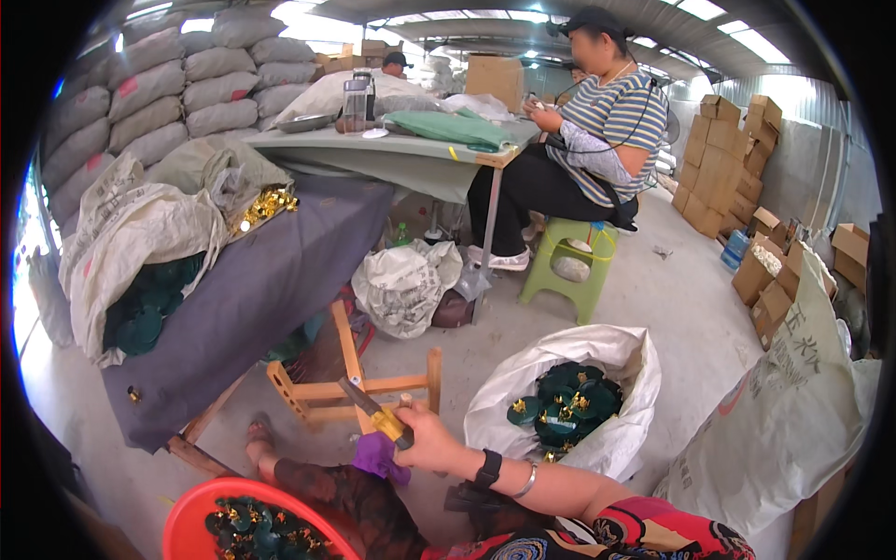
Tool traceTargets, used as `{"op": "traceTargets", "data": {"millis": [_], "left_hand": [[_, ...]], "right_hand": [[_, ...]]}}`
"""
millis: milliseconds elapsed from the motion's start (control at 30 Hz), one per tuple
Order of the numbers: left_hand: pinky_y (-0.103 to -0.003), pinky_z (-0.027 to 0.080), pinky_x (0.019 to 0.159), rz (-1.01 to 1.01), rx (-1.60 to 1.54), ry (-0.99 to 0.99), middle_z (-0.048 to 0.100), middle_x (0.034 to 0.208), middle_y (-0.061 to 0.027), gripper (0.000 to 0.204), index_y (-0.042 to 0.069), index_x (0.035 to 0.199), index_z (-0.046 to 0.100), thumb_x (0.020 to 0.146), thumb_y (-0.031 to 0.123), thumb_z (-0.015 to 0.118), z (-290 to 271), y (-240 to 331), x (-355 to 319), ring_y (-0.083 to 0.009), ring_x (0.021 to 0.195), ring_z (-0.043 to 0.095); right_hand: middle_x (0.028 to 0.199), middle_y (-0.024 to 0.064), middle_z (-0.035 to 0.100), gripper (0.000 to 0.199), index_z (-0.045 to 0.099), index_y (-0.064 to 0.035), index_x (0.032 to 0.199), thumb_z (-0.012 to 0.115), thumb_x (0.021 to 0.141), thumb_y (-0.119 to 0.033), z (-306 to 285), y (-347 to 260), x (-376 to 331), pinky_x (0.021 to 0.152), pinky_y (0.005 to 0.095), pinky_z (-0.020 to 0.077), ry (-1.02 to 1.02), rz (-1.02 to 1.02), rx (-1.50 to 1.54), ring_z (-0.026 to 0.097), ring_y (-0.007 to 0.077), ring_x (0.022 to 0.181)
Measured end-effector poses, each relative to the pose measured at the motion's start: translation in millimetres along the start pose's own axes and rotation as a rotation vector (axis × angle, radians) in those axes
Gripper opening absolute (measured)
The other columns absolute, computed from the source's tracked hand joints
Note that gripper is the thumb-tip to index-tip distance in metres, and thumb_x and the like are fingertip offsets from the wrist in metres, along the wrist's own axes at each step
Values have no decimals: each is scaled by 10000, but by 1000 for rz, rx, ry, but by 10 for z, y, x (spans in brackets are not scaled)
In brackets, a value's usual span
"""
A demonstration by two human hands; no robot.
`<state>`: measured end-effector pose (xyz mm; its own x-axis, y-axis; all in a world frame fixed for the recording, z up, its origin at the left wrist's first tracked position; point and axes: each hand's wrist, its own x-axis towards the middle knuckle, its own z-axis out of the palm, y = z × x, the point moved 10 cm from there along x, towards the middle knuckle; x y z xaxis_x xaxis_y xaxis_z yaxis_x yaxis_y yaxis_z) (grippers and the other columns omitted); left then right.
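Note:
My right hand [432, 442] comes in from the lower right, a black band and a bracelet on its wrist. Its fingers are closed round a stick-like tool [385, 413] with a dark flat end and a yellow middle; I cannot make out its exact kind. The tool points up and left, above a low wooden frame [401, 383]. Just below it, purple cloth [383, 457] lies by my knee. At the lower left, a red basin [187, 523] holds several dark green round pieces with gold-coloured parts [266, 537]. My left hand is out of the picture.
An open white sack [485, 411] of green-and-gold pieces stands right of my hand. On the left, a cloth-covered table [271, 271] bears another sack [140, 224]. Ahead, a person [597, 121] sits on a green stool [571, 266] at a table [411, 145]. A tall sack [775, 420] stands right.

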<state>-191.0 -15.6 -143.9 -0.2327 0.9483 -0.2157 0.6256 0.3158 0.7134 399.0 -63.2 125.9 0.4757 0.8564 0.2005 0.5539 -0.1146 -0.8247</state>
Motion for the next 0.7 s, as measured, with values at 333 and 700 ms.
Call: {"op": "traceTargets", "data": {"millis": [333,700], "left_hand": [[-279,479,723,453,-618,-177,583,1055,-157,609,3,1265,346,736,-34,645,531,3166,-255,-205,902,599],[-411,501,665,1175,-1,-339,652,823,-161,249,44,882,657,660,153,693,2090,4879,-1189,-336,745,629]], "right_hand": [[860,135,497,523,565,52,943,759,485,-112,-333,76,225,709,345,456,185,-33,167,528,259,791],[899,94,484,537,559,46,1039,718,533,-45,-417,32,33,725,292,455,273,-24,267,531,194,807]]}}
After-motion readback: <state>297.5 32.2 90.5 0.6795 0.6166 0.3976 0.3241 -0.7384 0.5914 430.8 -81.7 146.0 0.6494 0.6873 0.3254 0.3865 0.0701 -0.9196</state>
